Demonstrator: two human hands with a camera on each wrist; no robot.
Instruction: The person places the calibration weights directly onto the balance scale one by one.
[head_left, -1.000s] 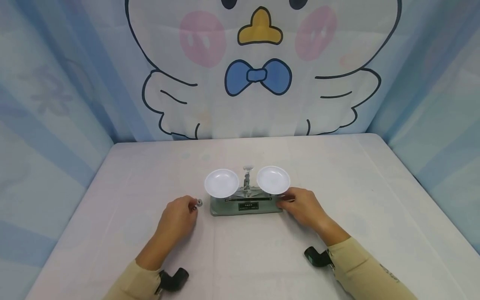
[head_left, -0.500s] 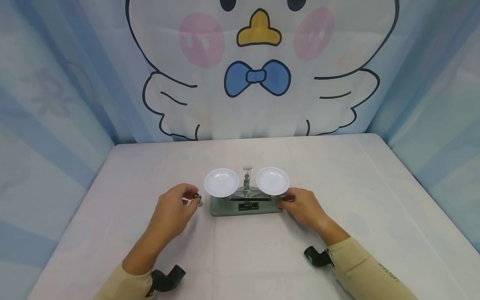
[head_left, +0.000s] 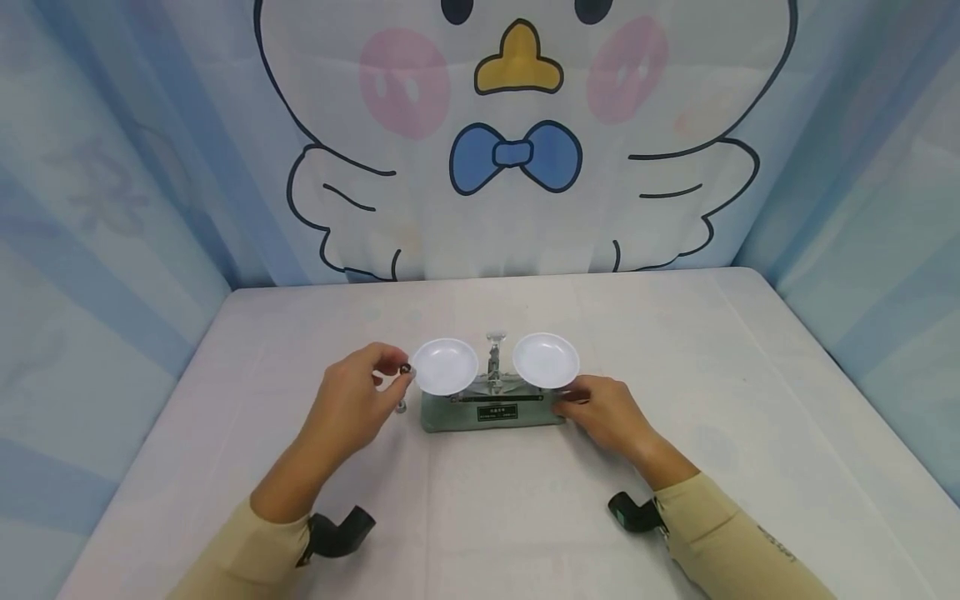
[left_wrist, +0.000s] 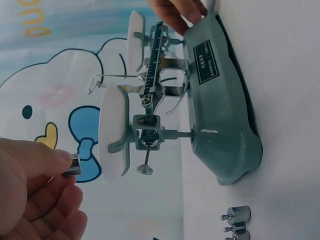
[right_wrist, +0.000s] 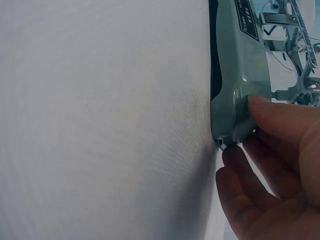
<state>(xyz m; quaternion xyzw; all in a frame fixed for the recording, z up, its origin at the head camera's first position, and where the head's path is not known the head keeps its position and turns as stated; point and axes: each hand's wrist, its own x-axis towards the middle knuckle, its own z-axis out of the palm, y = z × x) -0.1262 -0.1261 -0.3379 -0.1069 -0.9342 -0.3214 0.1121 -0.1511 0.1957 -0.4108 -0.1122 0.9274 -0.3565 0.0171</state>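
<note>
Left hand [head_left: 348, 404] has moved higher since the earlier frame, near to the left pan [head_left: 446, 367]; its grip is pinched around one weight [left_wrist: 74, 166]. Right hand [head_left: 602, 411] grips the right end of the scale [head_left: 497, 412], which stands on the worktop [head_left: 510, 517].

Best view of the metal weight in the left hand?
Left wrist: the metal weight shows largest there, shiny side visible, though the left hand covers part. Head shows it small and dark near a white pan; right wrist doesn't show it.
</note>
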